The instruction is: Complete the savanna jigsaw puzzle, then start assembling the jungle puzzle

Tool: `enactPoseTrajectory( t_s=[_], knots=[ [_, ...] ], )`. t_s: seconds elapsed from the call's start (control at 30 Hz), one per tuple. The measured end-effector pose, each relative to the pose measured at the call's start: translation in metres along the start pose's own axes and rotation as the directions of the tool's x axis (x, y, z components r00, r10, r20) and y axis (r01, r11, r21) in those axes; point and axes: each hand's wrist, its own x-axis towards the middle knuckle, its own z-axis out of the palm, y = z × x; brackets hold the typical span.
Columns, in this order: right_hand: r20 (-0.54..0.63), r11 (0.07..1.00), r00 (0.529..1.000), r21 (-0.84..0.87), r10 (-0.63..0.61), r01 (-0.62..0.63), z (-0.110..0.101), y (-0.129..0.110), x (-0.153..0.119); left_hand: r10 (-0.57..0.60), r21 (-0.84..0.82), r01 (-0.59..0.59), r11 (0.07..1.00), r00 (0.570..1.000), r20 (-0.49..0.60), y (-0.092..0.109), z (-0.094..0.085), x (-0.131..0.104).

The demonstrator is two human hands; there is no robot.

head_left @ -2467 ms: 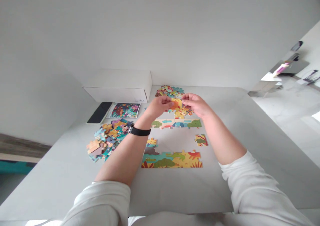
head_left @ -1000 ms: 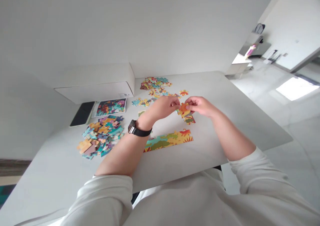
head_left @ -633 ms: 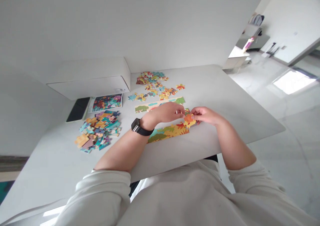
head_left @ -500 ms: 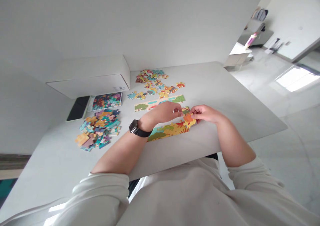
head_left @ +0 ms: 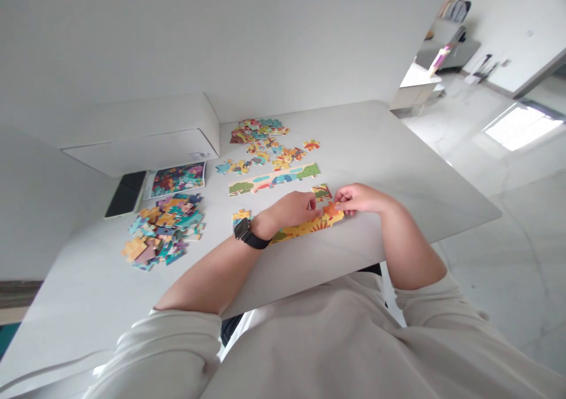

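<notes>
My right hand [head_left: 354, 199] pinches an orange and yellow puzzle piece [head_left: 331, 211] at the right end of a joined yellow puzzle strip [head_left: 309, 228]. Close by on the left, my left hand [head_left: 303, 207] is bent over the strip, its fingertips near the same piece; whether it grips anything is hidden. Just above the hands lies a green and yellow piece [head_left: 321, 193]. Farther up, a joined strip [head_left: 274, 179] with green bushes lies on the table. Another piece [head_left: 241, 215] shows beside the watch on my left wrist.
Loose pieces [head_left: 260, 131] are heaped at the back of the table [head_left: 398, 169]. On the left are a larger pile [head_left: 165, 228], a picture sheet [head_left: 179, 179], a phone [head_left: 127, 194] and a white box [head_left: 145, 145] against the wall.
The orange piece now sits lower, in line with the yellow strip's right end. My left hand has moved down slightly, and the green and yellow piece above is more visible. The view has shifted a little.
</notes>
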Motion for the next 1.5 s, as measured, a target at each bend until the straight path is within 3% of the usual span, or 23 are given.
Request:
enactPoseTrajectory(
  t_s=[0.3,0.77,1.1,1.33,1.5],
  knots=[
    [-0.007,0.993,0.999,-0.117,0.031,-0.032,0.001,0.005,0.005,0.011,-0.031,-0.010,0.999,1.000,0.018,-0.006,0.009,0.005],
    [-0.034,0.929,0.998,-0.368,-0.046,0.031,0.005,0.002,0.005,-0.028,0.001,0.028,1.000,0.999,-0.033,-0.008,0.021,0.009],
    [-0.124,0.817,0.985,-0.576,-0.117,0.025,0.015,-0.005,0.000,-0.036,0.003,0.037,0.999,0.999,-0.036,-0.008,0.022,0.010],
    [-0.143,0.816,0.984,-0.577,-0.107,0.005,0.017,-0.005,0.002,-0.057,0.014,0.058,0.998,0.998,-0.038,-0.008,0.023,0.010],
    [-0.193,0.832,0.977,-0.554,-0.092,-0.031,0.008,0.003,0.003,-0.078,0.029,0.080,0.996,0.996,-0.050,-0.006,0.024,0.010]
  ],
)
